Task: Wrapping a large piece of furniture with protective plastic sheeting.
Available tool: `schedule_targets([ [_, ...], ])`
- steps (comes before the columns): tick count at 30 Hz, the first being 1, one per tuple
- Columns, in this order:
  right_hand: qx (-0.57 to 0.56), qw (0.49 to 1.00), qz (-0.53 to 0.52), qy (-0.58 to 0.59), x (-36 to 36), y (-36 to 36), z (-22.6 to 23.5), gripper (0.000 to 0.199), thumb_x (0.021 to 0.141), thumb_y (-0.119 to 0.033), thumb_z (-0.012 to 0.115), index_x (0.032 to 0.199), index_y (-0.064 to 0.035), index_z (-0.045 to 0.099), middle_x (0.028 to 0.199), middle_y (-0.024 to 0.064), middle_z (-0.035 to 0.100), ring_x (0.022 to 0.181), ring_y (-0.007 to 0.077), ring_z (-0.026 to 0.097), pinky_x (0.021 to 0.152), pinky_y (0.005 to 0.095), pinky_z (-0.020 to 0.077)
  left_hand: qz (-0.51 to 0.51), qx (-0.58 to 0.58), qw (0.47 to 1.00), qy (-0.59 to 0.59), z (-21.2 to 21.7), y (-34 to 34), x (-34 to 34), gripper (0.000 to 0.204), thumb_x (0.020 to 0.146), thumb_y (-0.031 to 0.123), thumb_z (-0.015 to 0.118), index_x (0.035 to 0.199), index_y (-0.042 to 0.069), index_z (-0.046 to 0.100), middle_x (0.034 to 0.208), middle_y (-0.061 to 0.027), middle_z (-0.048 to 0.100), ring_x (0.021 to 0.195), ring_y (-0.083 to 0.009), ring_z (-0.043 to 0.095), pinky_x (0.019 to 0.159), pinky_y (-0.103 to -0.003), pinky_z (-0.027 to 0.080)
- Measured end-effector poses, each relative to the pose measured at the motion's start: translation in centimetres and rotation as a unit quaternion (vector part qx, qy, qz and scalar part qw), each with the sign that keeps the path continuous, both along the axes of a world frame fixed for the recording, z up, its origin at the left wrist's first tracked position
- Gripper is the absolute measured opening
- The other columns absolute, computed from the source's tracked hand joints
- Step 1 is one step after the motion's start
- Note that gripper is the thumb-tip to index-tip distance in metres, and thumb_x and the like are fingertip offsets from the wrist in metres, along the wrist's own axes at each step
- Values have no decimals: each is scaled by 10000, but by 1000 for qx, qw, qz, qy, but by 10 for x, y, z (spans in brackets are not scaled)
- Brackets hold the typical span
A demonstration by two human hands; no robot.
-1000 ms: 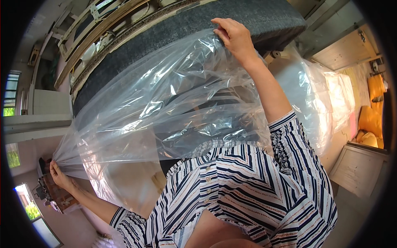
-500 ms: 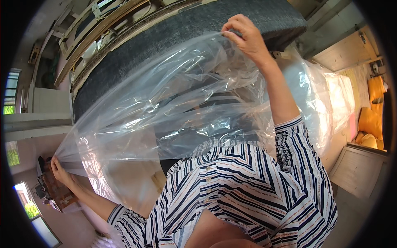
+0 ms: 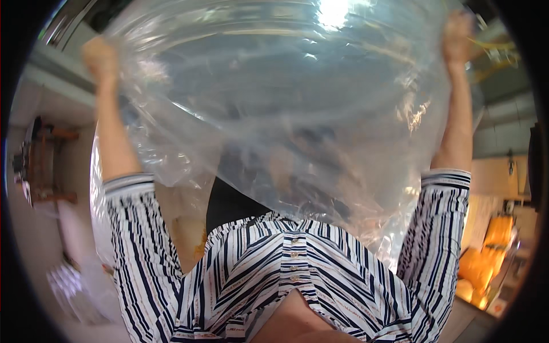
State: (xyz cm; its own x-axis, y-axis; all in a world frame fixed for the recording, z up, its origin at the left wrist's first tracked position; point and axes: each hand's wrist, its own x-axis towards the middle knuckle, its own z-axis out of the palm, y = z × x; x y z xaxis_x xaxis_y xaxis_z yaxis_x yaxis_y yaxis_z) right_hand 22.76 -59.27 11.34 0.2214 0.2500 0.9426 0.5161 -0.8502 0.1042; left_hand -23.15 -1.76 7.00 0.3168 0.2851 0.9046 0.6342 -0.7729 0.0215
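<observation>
Plastic, see-through and super shiny: one big sheet (image 3: 286,108), strung side to side right in front of the person. It lies squarely between the left hand (image 3: 102,60) and the right hand (image 3: 458,43), so neither one is really nearer; each sits out at its own upper side. The visible spread runs across, left to right, but the top goes out of view, so can't tell which way is truly the long one. Fingers on both sides look curled in tight on the sheet, though blur hides exactly how, especially on the right. Lower down it drapes toward the striped shirt (image 3: 343,268), dipping lower on the right than in the middle-left, where some black cloth (image 3: 231,206) shows. Way off to the right, well apart, there's an orange heap (image 3: 494,237).
</observation>
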Motion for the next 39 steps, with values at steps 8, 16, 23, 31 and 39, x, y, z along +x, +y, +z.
schedule_targets([
  [8, 273, 869, 235, 340, -28, -35, -132, 220, 871, -232, 587, 932, -24, 620, 826, 22, 621, 754, 106, 549, 719, 261, 450, -122, -325, 919, -186, -85, -32, 58, 244, 838, 273, 564, 884, 45, 639, 849, -160, 648, 815, -288, 622, 742, -361, 458],
  [16, 177, 928, 68, 322, 0, -29, -134, 260, 854, -271, 568, 924, -25, 613, 840, 118, 634, 774, 236, 594, 734, 339, 456, -126, -378, 901, -170, -78, -31, 85, 280, 801, 293, 600, 868, 28, 663, 797, -142, 652, 770, -259, 629, 713, -335, 462],
  [23, 170, 922, 74, 341, -11, -24, -122, 281, 829, -261, 592, 874, 16, 573, 825, 126, 577, 749, 249, 529, 735, 352, 430, -70, -336, 933, -108, -78, -27, 85, 296, 753, 307, 613, 858, 32, 636, 893, -142, 604, 856, -288, 581, 785, -369, 449],
  [31, 146, 941, 42, 302, -9, -42, -111, 356, 779, -277, 640, 858, 44, 508, 868, 164, 505, 892, 284, 442, 826, 387, 365, -69, -419, 882, -203, -77, 1, 71, 252, 775, 210, 570, 783, -41, 581, 826, -168, 604, 753, -293, 611, 697, -375, 481],
  [39, 202, 903, 22, 378, -8, -45, -96, 363, 883, -296, 540, 869, 65, 500, 933, 184, 486, 921, 299, 434, 867, 397, 326, -225, -534, 704, -410, -67, 1, 62, 221, 862, 111, 499, 740, -67, 550, 751, -121, 592, 696, -178, 626, 556, -279, 524],
])
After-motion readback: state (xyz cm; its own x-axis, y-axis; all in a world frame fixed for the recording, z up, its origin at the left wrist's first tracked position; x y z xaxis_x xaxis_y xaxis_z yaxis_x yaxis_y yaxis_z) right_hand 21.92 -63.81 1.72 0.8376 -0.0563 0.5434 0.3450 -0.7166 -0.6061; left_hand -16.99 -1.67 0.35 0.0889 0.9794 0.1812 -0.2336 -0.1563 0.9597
